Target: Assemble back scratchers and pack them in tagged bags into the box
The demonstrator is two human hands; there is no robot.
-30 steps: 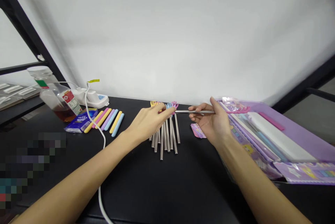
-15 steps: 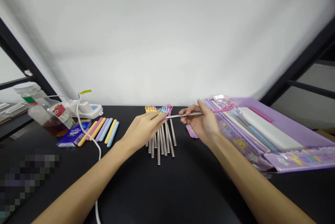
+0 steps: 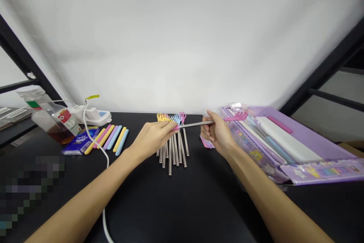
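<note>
My right hand [image 3: 217,135] pinches a thin metal rod with a pink hand-shaped claw [image 3: 237,116] at its right end, held level above the black table [image 3: 182,201]. My left hand [image 3: 152,138] is closed on the rod's left end [image 3: 184,124], fingertips pressed to a pink tip. Under my left hand lies a bundle of several metal rods [image 3: 173,151] with yellow, blue and pink claw heads [image 3: 170,117] pointing to the wall.
Pastel sleeves [image 3: 109,138] lie in a row at the left, by a blue packet [image 3: 76,141], a tilted bottle [image 3: 49,119], a white power strip [image 3: 91,115] and its cable [image 3: 105,159]. A purple open box [image 3: 287,148] fills the right. A small pink card [image 3: 205,142] lies under my right hand.
Both hands and the rod have shifted slightly left. The rod is drawn further through my right hand, so its pink claw now shows over the purple box.
</note>
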